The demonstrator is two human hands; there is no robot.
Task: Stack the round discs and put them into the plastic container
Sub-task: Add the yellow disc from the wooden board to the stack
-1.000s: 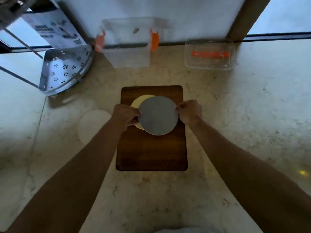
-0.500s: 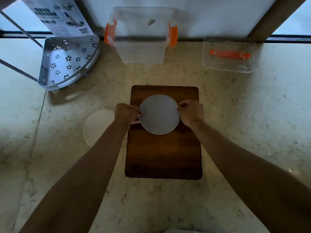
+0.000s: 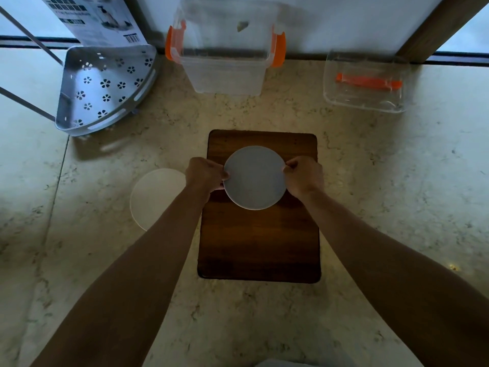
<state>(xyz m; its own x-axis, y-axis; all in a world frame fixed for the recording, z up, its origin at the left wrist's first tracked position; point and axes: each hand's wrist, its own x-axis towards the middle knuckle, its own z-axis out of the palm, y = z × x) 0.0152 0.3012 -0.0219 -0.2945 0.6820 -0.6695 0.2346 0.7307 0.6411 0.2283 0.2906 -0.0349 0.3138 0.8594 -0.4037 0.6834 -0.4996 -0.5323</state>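
A grey round disc lies over the upper half of the dark wooden board. My left hand pinches its left edge and my right hand pinches its right edge. Whatever lies under the grey disc is hidden. A pale round disc rests on the stone counter left of the board, partly behind my left forearm. The clear plastic container with orange clips stands open against the back wall, straight beyond the board.
A perforated metal corner shelf sits at the back left with a printed box behind it. The container's clear lid with an orange handle lies at the back right. A wooden post rises at the far right corner.
The grey disc moved left over the yellowish disc, which showed beneath it a second ago and is now covered. Both hands kept their hold on the rim.
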